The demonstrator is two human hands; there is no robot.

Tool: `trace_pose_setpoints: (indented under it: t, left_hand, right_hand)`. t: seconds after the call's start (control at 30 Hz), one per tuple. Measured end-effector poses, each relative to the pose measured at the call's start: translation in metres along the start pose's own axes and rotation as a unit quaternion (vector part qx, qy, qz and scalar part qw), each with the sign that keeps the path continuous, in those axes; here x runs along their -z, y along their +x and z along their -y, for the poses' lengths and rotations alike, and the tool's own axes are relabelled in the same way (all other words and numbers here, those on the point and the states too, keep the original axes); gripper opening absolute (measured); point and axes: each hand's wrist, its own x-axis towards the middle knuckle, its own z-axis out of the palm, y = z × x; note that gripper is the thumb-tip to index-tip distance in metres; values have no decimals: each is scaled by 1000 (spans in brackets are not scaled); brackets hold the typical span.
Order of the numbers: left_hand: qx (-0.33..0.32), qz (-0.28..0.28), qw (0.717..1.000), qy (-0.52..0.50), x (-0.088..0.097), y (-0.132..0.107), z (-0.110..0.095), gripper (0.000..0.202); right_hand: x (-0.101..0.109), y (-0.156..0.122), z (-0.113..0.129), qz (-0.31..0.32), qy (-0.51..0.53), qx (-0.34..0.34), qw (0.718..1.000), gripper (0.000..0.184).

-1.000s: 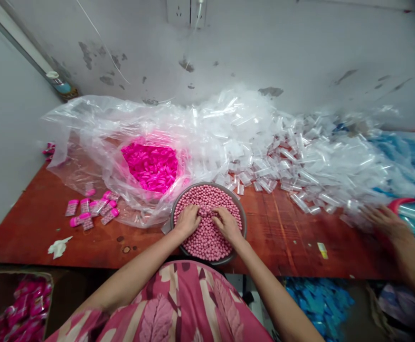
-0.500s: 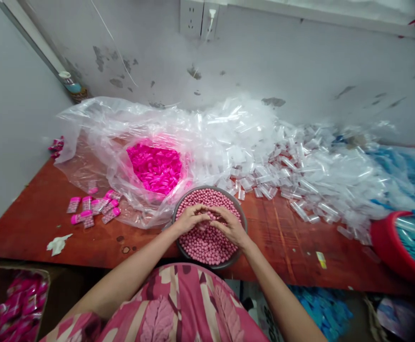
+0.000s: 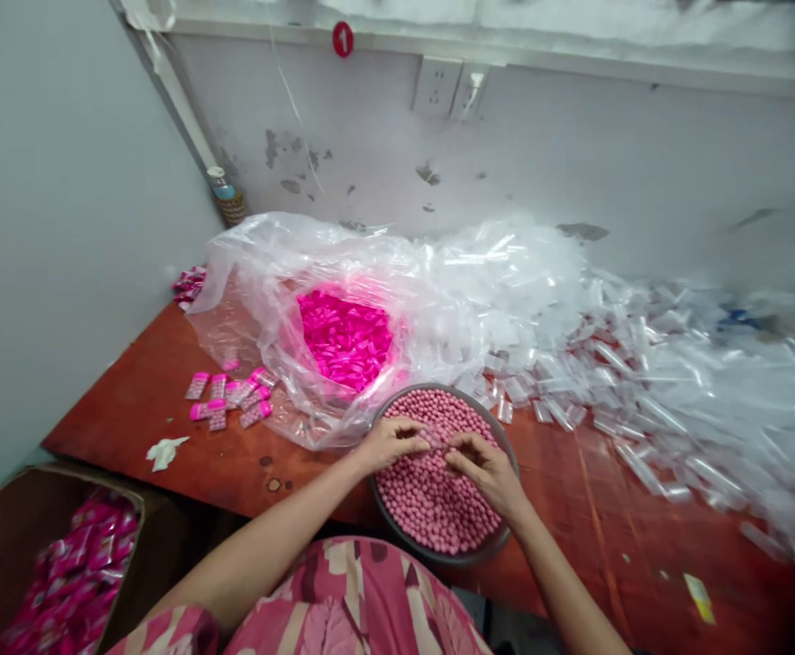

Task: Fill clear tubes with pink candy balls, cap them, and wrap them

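A round metal bowl (image 3: 499, 433) full of small pink balls (image 3: 438, 500) sits at the near edge of a red-brown table (image 3: 247, 464). My left hand (image 3: 392, 439) and my right hand (image 3: 483, 468) hover over the balls, fingertips pinched toward each other. Something small and clear, perhaps a tube, lies between the fingers, though I cannot make it out. Beyond the bowl an open clear plastic bag (image 3: 267, 273) holds a heap of bright pink caps (image 3: 347, 338).
A big pile of empty clear tubes (image 3: 629, 364) covers the table's right and back. Several filled pink-capped tubes (image 3: 230, 396) lie at left, near a scrap of white paper (image 3: 164, 451). A cardboard box (image 3: 2, 537) of pink packs stands at lower left.
My hands rose from the balls and drew together, pinching. The view swung left, so the other person's hand and the red basin at right are out of sight.
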Motion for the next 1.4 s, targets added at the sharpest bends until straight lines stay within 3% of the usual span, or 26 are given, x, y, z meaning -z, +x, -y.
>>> trace_pose_setpoints:
  t: [0.07, 0.17, 0.23, 0.33, 0.47, 0.57, 0.67, 0.8, 0.93, 1.0, 1.07, 1.17, 1.3, 1.4]
  left_hand:
    - [-7, -15, 1000, -7, 8, -6, 2, 26]
    - [45, -32, 994, -91, 21, -18, 4, 32]
    - [86, -42, 981, -167, 31, -26, 3, 36]
    - [103, -76, 966, -224, 50, -37, 0, 36]
    - [95, -137, 961, -220, 78, -49, -4, 33]
    - [81, -179, 956, -216, 96, -58, -1, 34]
    - [66, -216, 952, -205, 110, -65, 3, 35]
    - [63, -260, 942, -201, 121, -69, 4, 38]
    - [13, -286, 945, -162, 126, -57, -6, 34]
    - [-18, -283, 951, -124, 124, -49, -12, 31]
    - [-23, -269, 956, -114, 118, -41, -16, 32]
    - [-16, -243, 958, -150, 103, -35, -19, 33]
    - [-29, -215, 965, -145, 84, -36, -24, 29]
    - [-44, -224, 973, -40, 75, -36, -30, 28]
  right_hand:
    - [1, 8, -1, 0, -120, 25, 992, 19]
    - [-3, 35, 5, -26, -308, 71, 948, 28]
    - [-14, 65, 13, -46, -373, 104, 921, 27]
    - [-43, 119, 23, -27, -415, 150, 897, 22]
    - [-91, 185, 29, 22, -454, 165, 875, 20]
    - [-118, 216, 27, 45, -492, 162, 854, 21]
    - [-128, 231, 25, 51, -522, 152, 837, 22]
    - [-123, 232, 29, 54, -540, 144, 827, 24]
    - [-109, 210, 45, 87, -528, 157, 830, 26]
    - [-103, 193, 56, 113, -471, 187, 855, 26]
    - [-98, 175, 66, 122, -355, 201, 905, 23]
    - [-93, 150, 72, 101, -173, 155, 967, 23]
    - [-85, 126, 73, 53, -50, 121, 990, 22]
    - [-74, 112, 78, 6, -84, 137, 987, 22]
